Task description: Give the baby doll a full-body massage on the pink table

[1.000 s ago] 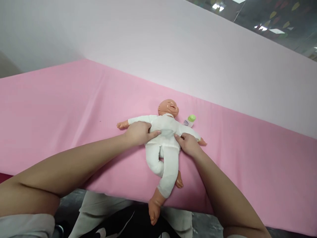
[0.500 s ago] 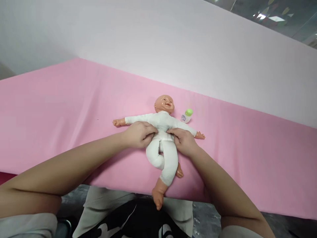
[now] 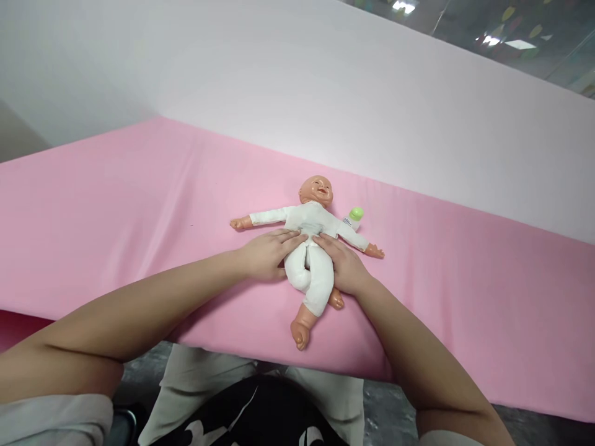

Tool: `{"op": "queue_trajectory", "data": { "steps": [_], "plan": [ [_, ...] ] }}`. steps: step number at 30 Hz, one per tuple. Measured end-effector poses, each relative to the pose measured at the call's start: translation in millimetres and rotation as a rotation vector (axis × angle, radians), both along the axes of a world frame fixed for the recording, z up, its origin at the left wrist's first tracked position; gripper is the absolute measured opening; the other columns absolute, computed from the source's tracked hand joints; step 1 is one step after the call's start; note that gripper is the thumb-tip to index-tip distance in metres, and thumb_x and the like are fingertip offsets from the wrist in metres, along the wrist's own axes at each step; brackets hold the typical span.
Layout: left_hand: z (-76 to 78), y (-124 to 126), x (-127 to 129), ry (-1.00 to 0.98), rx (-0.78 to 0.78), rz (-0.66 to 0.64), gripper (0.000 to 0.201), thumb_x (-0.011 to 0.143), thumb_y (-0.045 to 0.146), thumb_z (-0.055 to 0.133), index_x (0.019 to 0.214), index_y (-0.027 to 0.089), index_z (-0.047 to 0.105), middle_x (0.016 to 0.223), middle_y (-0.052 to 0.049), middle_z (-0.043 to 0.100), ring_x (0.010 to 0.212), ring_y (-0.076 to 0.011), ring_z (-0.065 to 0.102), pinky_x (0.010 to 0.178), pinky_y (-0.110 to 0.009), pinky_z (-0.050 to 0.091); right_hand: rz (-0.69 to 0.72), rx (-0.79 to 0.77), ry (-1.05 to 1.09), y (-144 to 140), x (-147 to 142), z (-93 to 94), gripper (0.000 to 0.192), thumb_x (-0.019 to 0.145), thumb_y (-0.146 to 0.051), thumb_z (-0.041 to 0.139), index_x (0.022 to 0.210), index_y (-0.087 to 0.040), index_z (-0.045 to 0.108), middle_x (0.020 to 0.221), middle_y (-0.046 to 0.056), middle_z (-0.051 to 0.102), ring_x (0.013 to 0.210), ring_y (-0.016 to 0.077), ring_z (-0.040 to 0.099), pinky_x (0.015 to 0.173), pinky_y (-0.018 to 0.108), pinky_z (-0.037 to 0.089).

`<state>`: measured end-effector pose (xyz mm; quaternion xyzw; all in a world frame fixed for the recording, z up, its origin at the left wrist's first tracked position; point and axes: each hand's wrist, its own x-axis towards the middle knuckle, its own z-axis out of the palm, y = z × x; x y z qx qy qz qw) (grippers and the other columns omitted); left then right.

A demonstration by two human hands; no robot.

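Observation:
A baby doll [image 3: 312, 215] with a white cloth body and plastic head, hands and feet lies face up, arms spread. My left hand [image 3: 268, 254] rests against one side of its waist, with straight fingers lying flat over the belly. From the other side, my right hand [image 3: 344, 265] lies along the doll's waist and hip, fingers also stretched out on the belly. Both sets of fingertips nearly meet at the middle. My right thumb is hidden. One doll leg crosses over the other, with a bare foot [image 3: 301, 333] towards me.
A small clear bottle with a green cap [image 3: 356, 214] stands or lies behind the doll's arm; I cannot tell which. Pink cloth [image 3: 465, 297] covers the table, whose near edge is just in front of my lap. A pale wall [image 3: 279, 74] rises behind.
My fingers have gone from bent at the doll's waist to stretched flat over its belly. The doll has shifted away from me, and its foot no longer overhangs the table edge.

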<state>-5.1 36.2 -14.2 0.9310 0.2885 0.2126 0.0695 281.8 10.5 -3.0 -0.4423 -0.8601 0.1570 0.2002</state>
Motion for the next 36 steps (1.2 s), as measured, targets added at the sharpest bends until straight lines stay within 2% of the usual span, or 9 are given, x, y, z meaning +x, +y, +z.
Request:
{"op": "queue_trajectory", "data": {
  "steps": [2, 7, 11, 16, 22, 25, 28, 31, 36],
  "plan": [
    [-0.6, 0.1, 1.3, -0.054, -0.044, 0.032, 0.080, 0.089, 0.040, 0.072, 0.160, 0.014, 0.045, 0.155, -0.022, 0.060, 0.145, -0.0393, 0.057, 0.122, -0.054, 0.044, 0.010, 0.012, 0.032, 3.3, 2.0, -3.6, 0.071, 0.096, -0.033, 0.069, 0.164, -0.031, 0.049, 0.171, 0.007, 0.048, 0.158, 0.0338, 0.046, 0.131, 0.061, 0.038],
    [6.8, 5.3, -5.6, -0.243, -0.338, 0.069, 0.064, 0.093, 0.050, 0.070, 0.147, 0.020, 0.056, 0.135, -0.014, 0.073, 0.111, -0.0310, 0.075, 0.094, -0.042, 0.060, 0.109, 0.031, 0.126, 8.5, 10.6, -5.6, 0.074, 0.093, -0.032, 0.073, 0.163, -0.037, 0.048, 0.169, 0.002, 0.051, 0.156, 0.0307, 0.049, 0.130, 0.057, 0.041],
    [3.2, 14.2, -11.3, -0.352, -0.460, 0.000, 0.052, 0.098, 0.051, 0.063, 0.140, 0.020, 0.064, 0.131, -0.011, 0.075, 0.118, -0.0298, 0.073, 0.100, -0.041, 0.060, 0.128, 0.064, 0.118, 9.3, 11.6, -7.9, 0.076, 0.092, -0.032, 0.074, 0.163, -0.037, 0.048, 0.167, 0.002, 0.053, 0.157, 0.0311, 0.048, 0.129, 0.058, 0.041],
    [-3.5, 23.8, -12.3, -0.444, -0.586, -0.034, 0.051, 0.102, 0.059, 0.059, 0.136, 0.021, 0.068, 0.127, -0.012, 0.077, 0.120, -0.0297, 0.073, 0.104, -0.045, 0.059, 0.104, 0.054, 0.060, 7.6, 8.9, -6.3, 0.075, 0.093, -0.034, 0.073, 0.164, -0.035, 0.048, 0.168, 0.004, 0.052, 0.158, 0.0318, 0.047, 0.128, 0.060, 0.042],
    [4.9, 28.4, -22.6, -0.244, -0.509, -0.095, 0.041, 0.095, 0.055, 0.073, 0.119, 0.022, 0.077, 0.151, -0.012, 0.065, 0.146, -0.0350, 0.055, 0.119, -0.048, 0.048, 0.066, 0.034, -0.080, -3.1, 0.8, 5.1, 0.078, 0.092, -0.035, 0.073, 0.165, -0.024, 0.047, 0.172, 0.015, 0.044, 0.159, 0.0351, 0.044, 0.128, 0.058, 0.042],
    [13.0, 24.2, -28.7, -0.118, -0.474, -0.057, 0.045, 0.087, 0.055, 0.081, 0.122, 0.026, 0.078, 0.161, -0.011, 0.055, 0.150, -0.0358, 0.051, 0.120, -0.047, 0.046, 0.055, 0.046, -0.149, -10.1, -3.7, 5.3, 0.083, 0.093, -0.035, 0.072, 0.168, -0.020, 0.041, 0.175, 0.021, 0.035, 0.161, 0.0385, 0.039, 0.129, 0.060, 0.038],
    [24.6, 12.4, -30.3, -0.021, -0.412, -0.051, 0.042, 0.081, 0.048, 0.087, 0.117, 0.028, 0.081, 0.163, -0.009, 0.053, 0.149, -0.0368, 0.052, 0.120, -0.045, 0.046, 0.075, 0.068, -0.177, -16.8, -7.5, 4.8, 0.087, 0.093, -0.031, 0.071, 0.170, -0.019, 0.035, 0.176, 0.022, 0.031, 0.163, 0.0403, 0.033, 0.131, 0.062, 0.033],
    [39.5, -6.5, -25.7, 0.067, -0.294, -0.032, 0.033, 0.078, 0.034, 0.087, 0.110, 0.031, 0.082, 0.154, -0.007, 0.061, 0.133, -0.0346, 0.064, 0.106, -0.041, 0.055, 0.103, 0.058, -0.175, -25.1, -12.4, 10.7, 0.083, 0.092, -0.033, 0.073, 0.168, -0.024, 0.041, 0.174, 0.022, 0.036, 0.160, 0.0432, 0.036, 0.128, 0.065, 0.035],
    [60.5, -32.4, -15.3, 0.200, -0.156, -0.096, 0.032, 0.075, 0.025, 0.085, 0.105, 0.035, 0.081, 0.115, -0.005, 0.075, 0.105, -0.0296, 0.072, 0.090, -0.038, 0.059, 0.145, 0.031, -0.192, -37.3, -15.6, 28.7, 0.072, 0.094, -0.038, 0.074, 0.162, -0.033, 0.051, 0.166, 0.017, 0.048, 0.150, 0.0433, 0.050, 0.121, 0.064, 0.045]
  ]
}}
